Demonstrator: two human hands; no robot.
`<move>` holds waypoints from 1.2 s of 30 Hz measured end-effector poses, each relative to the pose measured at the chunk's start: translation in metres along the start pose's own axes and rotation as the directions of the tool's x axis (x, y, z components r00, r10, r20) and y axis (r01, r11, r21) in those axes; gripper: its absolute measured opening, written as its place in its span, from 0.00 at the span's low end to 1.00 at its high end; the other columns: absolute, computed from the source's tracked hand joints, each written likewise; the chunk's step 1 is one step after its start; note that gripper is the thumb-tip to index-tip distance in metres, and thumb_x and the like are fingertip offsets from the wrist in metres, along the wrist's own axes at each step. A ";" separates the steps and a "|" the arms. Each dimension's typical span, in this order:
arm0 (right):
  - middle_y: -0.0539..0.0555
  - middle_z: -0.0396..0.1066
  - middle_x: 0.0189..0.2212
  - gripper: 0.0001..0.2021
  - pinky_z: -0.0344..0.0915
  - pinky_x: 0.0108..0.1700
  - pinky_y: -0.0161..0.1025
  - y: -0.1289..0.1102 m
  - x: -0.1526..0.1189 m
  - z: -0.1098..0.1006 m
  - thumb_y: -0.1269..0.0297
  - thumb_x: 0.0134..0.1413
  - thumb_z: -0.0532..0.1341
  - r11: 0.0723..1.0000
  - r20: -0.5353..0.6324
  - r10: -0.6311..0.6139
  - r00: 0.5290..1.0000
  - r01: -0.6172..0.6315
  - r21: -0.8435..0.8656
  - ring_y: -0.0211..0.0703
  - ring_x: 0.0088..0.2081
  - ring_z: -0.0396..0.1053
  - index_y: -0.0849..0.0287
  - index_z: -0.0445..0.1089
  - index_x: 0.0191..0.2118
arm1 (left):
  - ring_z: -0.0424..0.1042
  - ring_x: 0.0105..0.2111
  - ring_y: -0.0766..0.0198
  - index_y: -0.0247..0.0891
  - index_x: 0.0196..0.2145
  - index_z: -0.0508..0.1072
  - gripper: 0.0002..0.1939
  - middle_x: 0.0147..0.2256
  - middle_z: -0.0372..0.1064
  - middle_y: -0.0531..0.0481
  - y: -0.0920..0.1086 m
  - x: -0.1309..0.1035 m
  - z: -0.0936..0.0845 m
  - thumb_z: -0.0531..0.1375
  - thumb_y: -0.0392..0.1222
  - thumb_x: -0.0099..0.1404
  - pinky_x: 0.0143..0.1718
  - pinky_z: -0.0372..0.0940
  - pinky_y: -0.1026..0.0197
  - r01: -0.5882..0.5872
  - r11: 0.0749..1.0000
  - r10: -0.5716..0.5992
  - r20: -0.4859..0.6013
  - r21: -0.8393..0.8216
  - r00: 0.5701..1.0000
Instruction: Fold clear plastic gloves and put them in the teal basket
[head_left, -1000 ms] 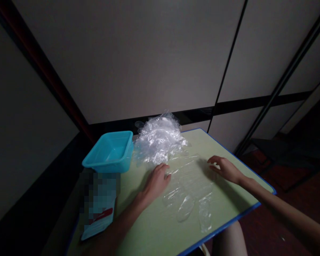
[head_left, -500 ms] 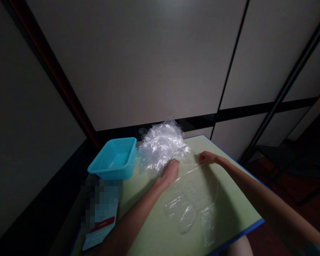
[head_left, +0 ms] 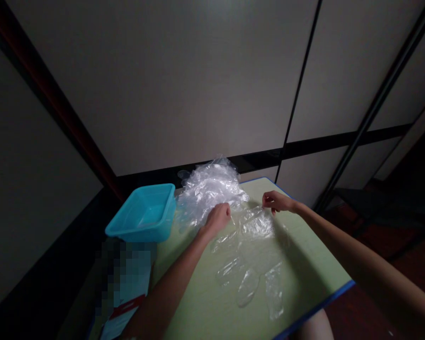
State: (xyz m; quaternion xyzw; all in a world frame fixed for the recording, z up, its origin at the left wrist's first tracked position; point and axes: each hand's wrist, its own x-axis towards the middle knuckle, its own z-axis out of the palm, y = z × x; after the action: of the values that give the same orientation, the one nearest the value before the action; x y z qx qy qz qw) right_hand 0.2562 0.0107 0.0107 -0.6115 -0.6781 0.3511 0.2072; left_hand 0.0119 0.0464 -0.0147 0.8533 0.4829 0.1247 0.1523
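A clear plastic glove (head_left: 258, 255) lies with its fingers toward me on the pale green table (head_left: 191, 302). Above its cuff end, crinkled clear film (head_left: 258, 224) stretches between my hands. My left hand (head_left: 218, 216) is closed at the film's left side, beside a heap of clear plastic gloves (head_left: 212, 186). On the other side, my right hand (head_left: 276, 202) pinches the film's upper right edge between thumb and finger. The fingertips of my left hand are partly hidden.
A turquoise basin (head_left: 141, 212) stands left of the heap. Nearer me on the left is a partly blurred, pale flat item with a red band (head_left: 127, 306). Light wardrobe panels (head_left: 198, 94) rise behind the table, and a dark chair (head_left: 378, 203) is at the right.
The film between my hands is now bunched and wrinkled above the flat glove. My right hand's fingers have spread somewhat from a tighter fist. The whole view has shifted slightly.
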 end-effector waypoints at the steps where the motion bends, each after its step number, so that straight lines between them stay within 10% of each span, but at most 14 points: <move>1: 0.50 0.70 0.24 0.06 0.57 0.15 0.27 -0.005 -0.002 -0.002 0.69 0.53 0.57 0.999 -0.031 -0.011 0.999 0.012 0.033 0.31 0.16 0.65 0.63 0.62 0.27 | 0.67 0.41 0.59 0.36 0.47 0.64 0.14 0.46 0.62 0.45 0.002 0.001 -0.005 0.54 0.42 0.64 0.39 0.64 0.52 0.009 1.000 -0.009 -0.025 -0.014 1.000; 10: 0.54 0.70 0.31 0.08 0.60 0.14 0.26 -0.059 -0.008 -0.030 0.67 0.52 0.57 0.944 -0.401 -0.163 0.902 0.261 0.204 0.34 0.18 0.70 0.59 0.55 0.27 | 0.71 0.23 0.68 0.35 0.32 0.69 0.06 0.31 0.68 0.52 0.029 0.012 -0.069 0.52 0.35 0.63 0.27 0.63 0.66 -0.052 0.985 -0.021 -0.421 -0.162 0.907; 17: 0.55 0.68 0.39 0.11 0.70 0.37 0.41 -0.114 -0.041 -0.064 0.58 0.50 0.60 0.766 -0.563 -0.457 0.689 0.626 0.144 0.39 0.33 0.71 0.59 0.59 0.29 | 0.72 0.25 0.70 0.36 0.32 0.65 0.04 0.35 0.67 0.51 0.064 -0.011 -0.137 0.51 0.35 0.62 0.20 0.58 0.72 -0.269 0.948 0.071 -0.705 -0.173 0.705; 20: 0.57 0.67 0.42 0.10 0.67 0.42 0.44 -0.124 -0.069 -0.060 0.58 0.51 0.59 0.717 -0.543 -0.552 0.633 0.693 0.079 0.40 0.37 0.70 0.59 0.60 0.30 | 0.70 0.24 0.72 0.35 0.31 0.65 0.03 0.34 0.67 0.51 0.074 -0.044 -0.146 0.52 0.32 0.60 0.22 0.60 0.71 -0.435 0.900 0.245 -0.818 -0.007 0.520; 22: 0.58 0.67 0.44 0.09 0.66 0.43 0.45 -0.120 -0.088 -0.051 0.59 0.52 0.58 0.713 -0.508 -0.583 0.635 0.699 0.056 0.42 0.39 0.69 0.59 0.60 0.31 | 0.69 0.25 0.70 0.35 0.31 0.66 0.04 0.32 0.67 0.51 0.077 -0.069 -0.142 0.53 0.31 0.59 0.23 0.61 0.70 -0.442 0.886 0.366 -0.798 0.141 0.479; 29: 0.59 0.64 0.48 0.06 0.63 0.46 0.46 -0.063 -0.141 0.002 0.63 0.58 0.52 0.842 -0.230 -0.536 0.812 0.533 -0.081 0.46 0.49 0.63 0.58 0.61 0.33 | 0.70 0.23 0.65 0.33 0.36 0.66 0.09 0.30 0.70 0.48 0.076 -0.137 -0.084 0.47 0.30 0.64 0.21 0.61 0.65 -0.432 0.700 0.705 -0.455 0.569 0.544; 36: 0.58 0.63 0.50 0.09 0.61 0.48 0.46 -0.008 -0.154 0.053 0.61 0.59 0.50 0.899 -0.111 -0.436 0.893 0.427 -0.096 0.45 0.49 0.63 0.58 0.61 0.31 | 0.68 0.23 0.65 0.32 0.43 0.64 0.13 0.31 0.67 0.50 0.082 -0.160 -0.019 0.50 0.28 0.60 0.21 0.62 0.64 -0.557 0.605 0.678 0.000 0.569 0.735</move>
State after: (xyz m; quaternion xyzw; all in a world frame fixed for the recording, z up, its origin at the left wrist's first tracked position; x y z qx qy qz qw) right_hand 0.2391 -0.1511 0.0041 -0.4741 -0.7936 0.2323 0.3024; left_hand -0.0105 -0.1292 0.0235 0.9551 0.1843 0.1221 -0.1972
